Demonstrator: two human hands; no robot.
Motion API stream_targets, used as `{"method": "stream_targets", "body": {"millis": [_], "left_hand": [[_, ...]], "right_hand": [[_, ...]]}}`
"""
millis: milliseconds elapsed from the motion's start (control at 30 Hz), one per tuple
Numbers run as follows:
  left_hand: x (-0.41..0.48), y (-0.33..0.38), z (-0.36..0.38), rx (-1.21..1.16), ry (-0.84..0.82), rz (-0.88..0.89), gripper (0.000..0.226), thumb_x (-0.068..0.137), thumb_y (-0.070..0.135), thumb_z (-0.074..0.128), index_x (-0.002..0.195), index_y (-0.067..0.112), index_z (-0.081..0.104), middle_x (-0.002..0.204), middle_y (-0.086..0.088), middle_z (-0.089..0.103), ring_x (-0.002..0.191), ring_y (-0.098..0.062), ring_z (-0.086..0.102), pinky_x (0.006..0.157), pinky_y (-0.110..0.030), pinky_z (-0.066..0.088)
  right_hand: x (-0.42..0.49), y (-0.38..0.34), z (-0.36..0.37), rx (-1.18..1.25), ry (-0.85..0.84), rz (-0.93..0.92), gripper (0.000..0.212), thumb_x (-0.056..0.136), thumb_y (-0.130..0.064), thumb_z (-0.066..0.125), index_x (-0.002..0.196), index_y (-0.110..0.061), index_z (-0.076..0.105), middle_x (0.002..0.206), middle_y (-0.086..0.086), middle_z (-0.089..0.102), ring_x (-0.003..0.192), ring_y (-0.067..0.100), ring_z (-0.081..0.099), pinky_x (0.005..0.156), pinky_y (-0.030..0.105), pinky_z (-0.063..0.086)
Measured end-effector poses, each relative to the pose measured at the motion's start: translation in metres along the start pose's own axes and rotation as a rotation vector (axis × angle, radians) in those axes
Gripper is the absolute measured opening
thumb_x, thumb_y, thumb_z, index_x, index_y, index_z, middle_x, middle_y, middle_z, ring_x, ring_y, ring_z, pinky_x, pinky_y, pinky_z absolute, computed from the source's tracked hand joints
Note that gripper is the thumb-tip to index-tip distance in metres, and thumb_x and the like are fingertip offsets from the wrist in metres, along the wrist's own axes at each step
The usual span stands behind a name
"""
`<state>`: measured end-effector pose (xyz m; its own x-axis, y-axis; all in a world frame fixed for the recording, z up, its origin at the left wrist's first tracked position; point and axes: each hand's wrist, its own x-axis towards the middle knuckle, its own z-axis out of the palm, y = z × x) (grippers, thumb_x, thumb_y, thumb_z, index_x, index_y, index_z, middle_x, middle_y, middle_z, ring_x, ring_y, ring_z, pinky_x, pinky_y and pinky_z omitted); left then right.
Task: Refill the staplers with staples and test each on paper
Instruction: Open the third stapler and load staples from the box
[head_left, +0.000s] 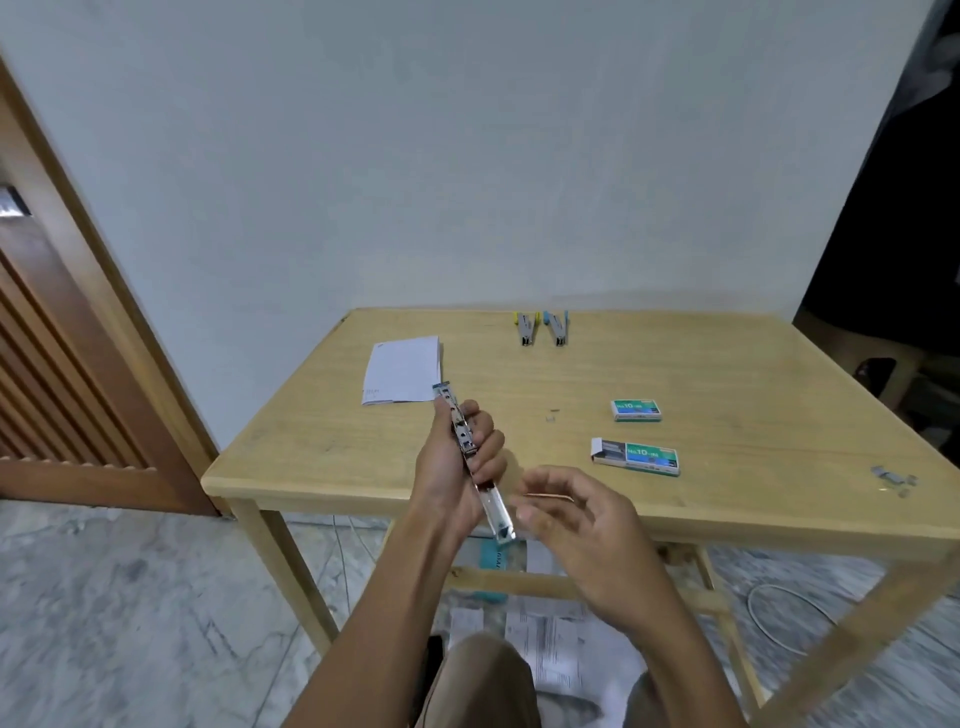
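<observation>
My left hand (457, 467) grips a stapler (470, 457) swung fully open into a long metal strip, held over the table's front edge. Just right of it, my right hand (566, 514) pinches a thin strip of staples (550, 497) between its fingertips, close to the stapler's lower channel. A yellow stapler (525, 328) and a blue stapler (557, 327) lie side by side at the table's far edge. White paper (402, 370) lies at the back left. Two green staple boxes sit to the right, one shut (636, 410), one slid open (635, 455).
The wooden table (727, 509) stands against a pale wall. Loose staples (552, 414) lie mid-table, more staple pieces (896, 479) near the right edge. A brown door (62, 322) is at left. Printed sheets (550, 639) and a white cable (774, 618) lie on the floor beneath.
</observation>
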<state>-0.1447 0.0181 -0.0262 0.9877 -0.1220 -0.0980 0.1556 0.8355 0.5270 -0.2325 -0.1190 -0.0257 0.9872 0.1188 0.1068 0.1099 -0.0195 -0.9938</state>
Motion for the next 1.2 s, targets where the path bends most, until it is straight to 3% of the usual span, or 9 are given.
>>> {"method": "stream_targets", "body": {"millis": [167, 267, 333, 433, 567, 800, 933, 1067, 1200], "left_hand": [[0.010, 0.001, -0.014, 0.138, -0.077, -0.098, 0.033, 0.104, 0.033, 0.034, 0.084, 0.012, 0.049, 0.057, -0.001, 0.034, 0.033, -0.008, 0.023, 0.032, -0.019, 0.012], [0.011, 0.002, -0.018, 0.187, -0.093, -0.127, 0.030, 0.100, 0.032, 0.041, 0.080, 0.011, 0.050, 0.053, -0.001, 0.036, 0.033, -0.009, 0.025, 0.038, -0.022, 0.009], [0.011, 0.001, -0.020, 0.266, -0.083, -0.167, 0.041, 0.099, 0.040, 0.042, 0.072, 0.010, 0.048, 0.045, -0.001, 0.035, 0.032, -0.010, 0.025, 0.041, -0.024, 0.009], [0.010, 0.000, -0.018, 0.304, -0.032, -0.209, 0.049, 0.101, 0.044, 0.041, 0.071, 0.008, 0.053, 0.042, 0.000, 0.034, 0.030, -0.009, 0.027, 0.039, -0.022, 0.012], [0.009, -0.001, -0.014, 0.299, 0.014, -0.188, 0.053, 0.103, 0.041, 0.039, 0.073, 0.010, 0.070, 0.043, 0.000, 0.045, 0.028, -0.006, 0.029, 0.037, -0.019, 0.014], [0.010, -0.002, -0.010, 0.367, 0.046, -0.173, 0.043, 0.103, 0.042, 0.039, 0.080, 0.011, 0.059, 0.042, 0.001, 0.039, 0.029, -0.006, 0.026, 0.030, -0.017, 0.021], [0.008, -0.002, -0.006, 0.360, 0.028, -0.191, 0.053, 0.104, 0.040, 0.038, 0.072, 0.010, 0.068, 0.043, 0.000, 0.048, 0.028, -0.005, 0.027, 0.029, -0.016, 0.021], [0.008, -0.002, -0.005, 0.419, 0.057, -0.181, 0.045, 0.104, 0.039, 0.038, 0.080, 0.010, 0.061, 0.048, -0.002, 0.052, 0.029, -0.006, 0.028, 0.029, -0.016, 0.022], [0.011, -0.003, -0.008, 0.475, 0.055, -0.202, 0.054, 0.104, 0.043, 0.038, 0.064, 0.011, 0.057, 0.054, -0.005, 0.038, 0.031, -0.008, 0.027, 0.032, -0.018, 0.019]], "right_hand": [[0.042, -0.005, 0.006, -0.301, 0.168, -0.126, 0.013, 0.096, -0.030, 0.061, 0.104, -0.037, 0.067, 0.103, -0.020, 0.067, 0.092, -0.010, 0.059, 0.071, 0.006, 0.045], [0.071, -0.002, 0.011, -0.513, 0.115, -0.187, 0.026, 0.100, -0.031, 0.052, 0.124, -0.033, 0.062, 0.117, -0.020, 0.057, 0.101, -0.005, 0.056, 0.081, 0.017, 0.046], [0.086, 0.001, 0.015, -0.616, 0.064, -0.201, 0.032, 0.101, -0.035, 0.047, 0.133, -0.035, 0.055, 0.123, -0.021, 0.052, 0.103, -0.002, 0.056, 0.089, 0.028, 0.049], [0.098, 0.004, 0.020, -0.709, 0.033, -0.219, 0.034, 0.101, -0.040, 0.044, 0.135, -0.042, 0.049, 0.123, -0.023, 0.051, 0.093, 0.002, 0.062, 0.086, 0.035, 0.053], [0.103, 0.006, 0.024, -0.779, 0.057, -0.293, 0.035, 0.101, -0.038, 0.045, 0.136, -0.039, 0.050, 0.116, -0.019, 0.057, 0.082, 0.002, 0.057, 0.080, 0.029, 0.050], [0.107, 0.010, 0.025, -0.794, 0.190, -0.401, 0.028, 0.095, -0.029, 0.057, 0.121, -0.025, 0.067, 0.107, -0.006, 0.070, 0.087, 0.012, 0.064, 0.078, 0.033, 0.054], [0.105, 0.010, 0.023, -0.784, 0.210, -0.401, 0.021, 0.093, -0.028, 0.057, 0.111, -0.027, 0.069, 0.104, -0.010, 0.071, 0.080, 0.010, 0.065, 0.075, 0.033, 0.054], [0.095, 0.016, 0.023, -0.762, 0.207, -0.367, 0.016, 0.095, -0.029, 0.055, 0.107, -0.030, 0.065, 0.101, -0.014, 0.067, 0.082, 0.007, 0.062, 0.072, 0.030, 0.052], [0.084, 0.026, 0.027, -0.665, 0.299, -0.423, 0.013, 0.092, -0.024, 0.059, 0.103, -0.023, 0.065, 0.103, -0.014, 0.064, 0.087, 0.008, 0.061, 0.074, 0.030, 0.052]]}}
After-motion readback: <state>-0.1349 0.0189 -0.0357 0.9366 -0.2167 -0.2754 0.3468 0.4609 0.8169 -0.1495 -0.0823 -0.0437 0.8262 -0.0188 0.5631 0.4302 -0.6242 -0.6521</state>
